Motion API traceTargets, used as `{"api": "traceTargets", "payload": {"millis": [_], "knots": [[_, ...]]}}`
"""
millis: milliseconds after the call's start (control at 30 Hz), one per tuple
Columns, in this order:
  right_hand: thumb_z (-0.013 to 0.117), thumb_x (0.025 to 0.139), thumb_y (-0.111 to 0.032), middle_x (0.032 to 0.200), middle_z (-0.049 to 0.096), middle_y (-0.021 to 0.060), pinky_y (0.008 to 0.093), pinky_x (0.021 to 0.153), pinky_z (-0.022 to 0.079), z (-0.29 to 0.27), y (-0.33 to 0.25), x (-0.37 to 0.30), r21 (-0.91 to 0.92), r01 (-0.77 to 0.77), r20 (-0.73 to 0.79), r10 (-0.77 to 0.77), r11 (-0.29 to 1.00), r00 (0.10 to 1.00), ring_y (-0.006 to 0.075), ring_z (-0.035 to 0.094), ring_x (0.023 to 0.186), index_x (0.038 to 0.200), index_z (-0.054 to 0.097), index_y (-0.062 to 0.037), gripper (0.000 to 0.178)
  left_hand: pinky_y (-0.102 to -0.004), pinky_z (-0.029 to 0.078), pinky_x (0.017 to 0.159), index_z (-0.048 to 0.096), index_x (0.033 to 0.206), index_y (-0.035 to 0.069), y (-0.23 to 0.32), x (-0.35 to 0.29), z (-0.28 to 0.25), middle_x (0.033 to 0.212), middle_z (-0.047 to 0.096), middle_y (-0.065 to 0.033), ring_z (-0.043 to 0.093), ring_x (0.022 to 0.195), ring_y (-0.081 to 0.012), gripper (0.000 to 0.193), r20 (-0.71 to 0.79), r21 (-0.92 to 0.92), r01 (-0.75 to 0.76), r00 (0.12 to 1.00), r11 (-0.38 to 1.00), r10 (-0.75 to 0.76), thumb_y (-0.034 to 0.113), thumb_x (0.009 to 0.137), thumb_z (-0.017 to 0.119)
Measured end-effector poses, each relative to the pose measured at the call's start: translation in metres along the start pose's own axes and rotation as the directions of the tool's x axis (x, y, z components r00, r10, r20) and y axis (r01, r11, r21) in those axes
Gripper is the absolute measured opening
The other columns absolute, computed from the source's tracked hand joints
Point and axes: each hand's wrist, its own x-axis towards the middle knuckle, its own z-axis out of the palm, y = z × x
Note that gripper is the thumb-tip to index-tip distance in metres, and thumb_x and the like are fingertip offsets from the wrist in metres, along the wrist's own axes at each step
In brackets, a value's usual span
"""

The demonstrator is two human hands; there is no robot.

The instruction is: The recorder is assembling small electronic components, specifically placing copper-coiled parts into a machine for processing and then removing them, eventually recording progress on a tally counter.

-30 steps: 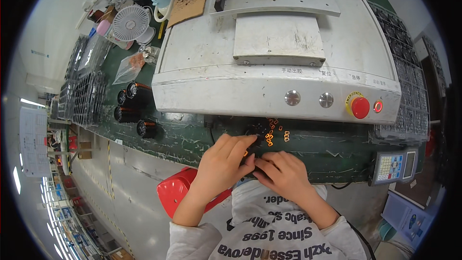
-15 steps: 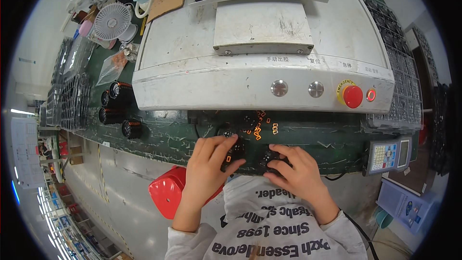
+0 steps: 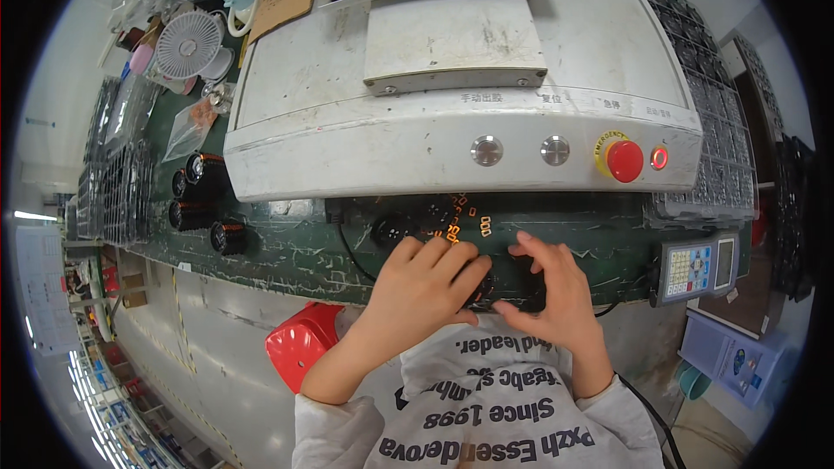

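Observation:
In front of me, my left hand reaches across to the right, palm down. Its fingers and thumb curve around a small black round part, which the hand mostly covers. Just right of it is my right hand, thumb and fingers spread apart; a dark patch lies between them that I cannot make out. Small orange rectangular frames lie scattered beyond the hands. Another black round part is on the green table, past my left fingers.
A large white machine with metal buttons and a red stop button stands beyond. Black cylindrical stacks are at left, near a white fan. A keypad unit and clear trays sit right. A red stool stands below.
My left hand has moved right, toward the right hand, and its fingers now curve over a black part. My right hand has opened wider. The view has shifted slightly.

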Motion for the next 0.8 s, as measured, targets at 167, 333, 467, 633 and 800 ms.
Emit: {"api": "traceTargets", "payload": {"millis": [167, 333, 467, 633, 800], "knots": [[0.079, 0.066, -0.013, 0.107, 0.065, 0.0093, 0.0289, 0.063, 0.043, -0.004, 0.011, -0.011, 0.022, -0.063, -0.111, 0.066, 0.998, 0.992, 0.0197, 0.05, 0.075, 0.138, 0.043, -0.0038, 0.08, -0.0322, 0.039, 0.078, 0.06, 0.122, 0.015, 0.008, 0.01, -0.003, 0.109, 0.06, 0.0029, 0.056, 0.092, -0.0139, 0.075, 0.15, 0.046, -0.031, 0.988, 0.998, 0.024, 0.037, 0.054, 0.081], [0.077, 0.069, -0.01, 0.107, 0.066, 0.0092, 0.028, 0.062, 0.042, -0.002, 0.012, -0.01, 0.02, -0.069, -0.132, 0.071, 0.997, 0.989, 0.0186, 0.049, 0.073, 0.137, 0.044, -0.0028, 0.076, -0.0317, 0.039, 0.079, 0.059, 0.126, 0.016, 0.011, 0.008, 0.001, 0.112, 0.06, 0.0036, 0.056, 0.093, -0.0131, 0.075, 0.138, 0.132, -0.067, 0.989, 0.989, 0.049, 0.032, 0.057, 0.081], [0.076, 0.07, -0.008, 0.106, 0.066, 0.0089, 0.0279, 0.061, 0.042, -0.003, 0.01, -0.008, 0.037, -0.078, -0.121, 0.082, 0.996, 0.989, 0.0185, 0.05, 0.073, 0.136, 0.045, -0.0026, 0.074, -0.0308, 0.04, 0.072, 0.062, 0.12, 0.014, 0.015, 0.0, -0.004, 0.102, 0.062, 0.0014, 0.057, 0.083, -0.0155, 0.052, 0.136, 0.079, -0.078, 0.988, 0.994, 0.067, 0.02, 0.068, 0.069], [0.075, 0.07, -0.008, 0.104, 0.066, 0.0091, 0.0282, 0.062, 0.043, -0.002, 0.013, -0.011, 0.016, -0.077, -0.136, 0.078, 0.997, 0.988, 0.0192, 0.051, 0.074, 0.134, 0.047, -0.0029, 0.07, -0.035, 0.047, 0.07, 0.066, 0.115, 0.012, -0.008, -0.007, -0.042, 0.103, 0.067, -0.0038, 0.063, 0.082, -0.0221, 0.063, -0.091, -0.049, 0.202, 0.974, 0.978, -0.206, 0.022, 0.054, 0.081], [0.074, 0.071, -0.007, 0.102, 0.066, 0.0096, 0.0304, 0.066, 0.046, -0.001, 0.011, -0.008, -0.033, -0.033, -0.115, 0.029, 0.999, 0.993, 0.021, 0.053, 0.074, 0.13, 0.05, -0.0033, 0.064, -0.0348, 0.048, 0.073, 0.066, 0.113, 0.012, -0.021, -0.017, -0.046, 0.103, 0.066, -0.0035, 0.062, 0.082, -0.0237, 0.066, -0.092, -0.019, 0.274, 0.957, 0.962, -0.275, 0.022, 0.05, 0.083]]}}
